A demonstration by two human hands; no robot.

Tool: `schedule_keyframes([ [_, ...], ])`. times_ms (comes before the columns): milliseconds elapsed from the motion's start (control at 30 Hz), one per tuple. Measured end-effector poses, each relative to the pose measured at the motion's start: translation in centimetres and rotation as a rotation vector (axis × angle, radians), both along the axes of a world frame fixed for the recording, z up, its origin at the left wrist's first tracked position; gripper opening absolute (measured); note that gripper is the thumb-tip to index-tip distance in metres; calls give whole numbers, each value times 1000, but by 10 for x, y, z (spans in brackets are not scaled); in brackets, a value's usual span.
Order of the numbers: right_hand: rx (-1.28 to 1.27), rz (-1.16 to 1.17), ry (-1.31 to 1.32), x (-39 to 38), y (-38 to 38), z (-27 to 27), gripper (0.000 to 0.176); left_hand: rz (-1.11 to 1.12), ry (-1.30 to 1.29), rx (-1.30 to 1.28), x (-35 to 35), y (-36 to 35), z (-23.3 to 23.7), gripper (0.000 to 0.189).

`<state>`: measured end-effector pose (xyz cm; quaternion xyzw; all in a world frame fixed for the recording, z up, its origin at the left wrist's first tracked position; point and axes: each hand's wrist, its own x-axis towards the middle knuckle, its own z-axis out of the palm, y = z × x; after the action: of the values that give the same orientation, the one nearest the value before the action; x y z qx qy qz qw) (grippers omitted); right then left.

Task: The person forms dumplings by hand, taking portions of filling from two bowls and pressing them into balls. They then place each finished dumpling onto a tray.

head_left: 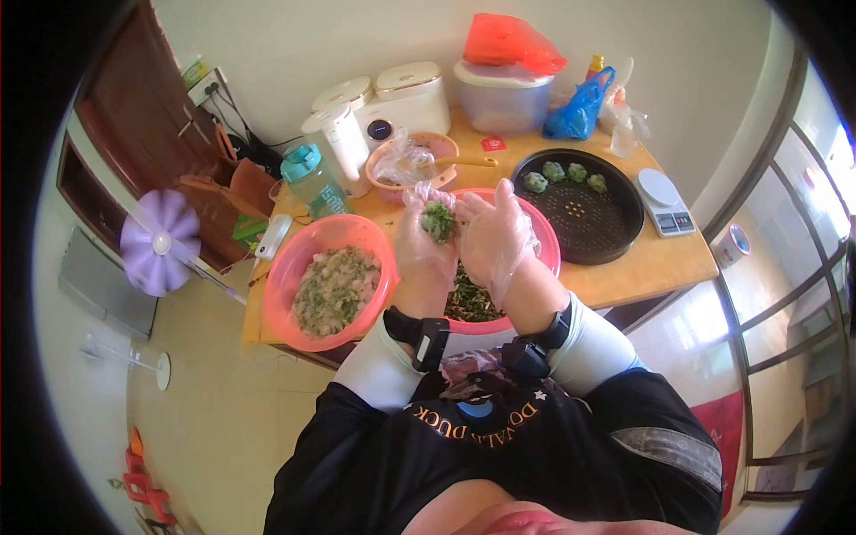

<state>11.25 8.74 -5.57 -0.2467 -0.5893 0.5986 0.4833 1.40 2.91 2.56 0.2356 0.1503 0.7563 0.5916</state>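
Note:
My left hand (424,239), in a clear plastic glove, is cupped around a pale dumpling (438,220) flecked with green. My right hand (496,234), gloved the same way, is raised beside it with the fingers stretched out. Beneath both hands stands a pink basin (548,241) with dark chopped green filling (471,300). To the left, a second pink basin (275,294) holds a pale, green-flecked mixture (335,290). A round black perforated pan (615,241) at the right carries several dumplings (554,172) near its back rim.
A kitchen scale (659,196) lies right of the pan. Behind the basins are a smaller bowl (450,147) with plastic film and a wooden-handled utensil (468,162), a bottle (314,183), a white appliance (412,98), a lidded tub (504,102) and a blue bag (581,107). A purple fan (160,242) stands left.

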Motion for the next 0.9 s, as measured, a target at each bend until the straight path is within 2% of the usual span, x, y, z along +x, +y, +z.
schedule_keyframes([
  [67, -177, -123, 256, -7, 7, -15, 80, -264, -356, -8, -11, 9, -12, 23],
  [100, -177, -122, 254, -7, -8, 6, 80, -263, -357, -7, -11, 7, -12, 23],
  [133, -312, -117, 279, -6, -35, 48, 65, -301, -265, 101, -9, 2, -13, 25],
  [167, -447, -113, 306, -7, -51, 72, 59, -341, -171, 209, -7, -3, -12, 27],
  [200, -447, -118, 308, -10, -51, 70, 59, -346, -170, 208, -2, -10, -6, 27],
  [267, -460, -202, 265, -13, -49, 63, 61, -143, 124, -35, 7, -24, 10, 22],
  [300, -685, -351, 98, -9, -62, 90, 60, -148, 124, -37, 8, -24, 2, 22],
  [333, -687, -356, 99, -8, -65, 92, 60, 41, 483, 89, 8, -22, -8, 14],
  [367, -693, -358, 300, -8, -68, 92, 52, 235, 838, 219, 8, -20, -17, 7],
  [433, -720, -313, 714, -11, -74, 91, 31, 186, 901, 235, 8, -24, -9, 8],
  [467, -717, -317, 714, -8, -73, 87, 31, 138, 967, 247, 6, -26, -7, 12],
  [533, -790, -132, 777, -1, -66, 73, 19, 153, 999, 337, 6, -24, -1, 10],
  [567, -791, -136, 778, 3, -63, 65, 19, 181, 1095, 416, 4, -26, 2, 9],
  [633, -709, 31, 726, 9, -62, 55, 10, 207, 1190, 493, 2, -31, 11, 9],
  [733, -714, 159, 769, 17, -64, 51, 13, 270, 1338, 569, 1, -34, 14, 12],
  [833, -754, 97, 905, 7, -72, 59, 14, 361, 1391, 679, 5, -32, 15, 12],
  [900, -832, 41, 883, 14, -87, 85, 15, 444, 1371, 774, 9, -31, 15, 13],
])
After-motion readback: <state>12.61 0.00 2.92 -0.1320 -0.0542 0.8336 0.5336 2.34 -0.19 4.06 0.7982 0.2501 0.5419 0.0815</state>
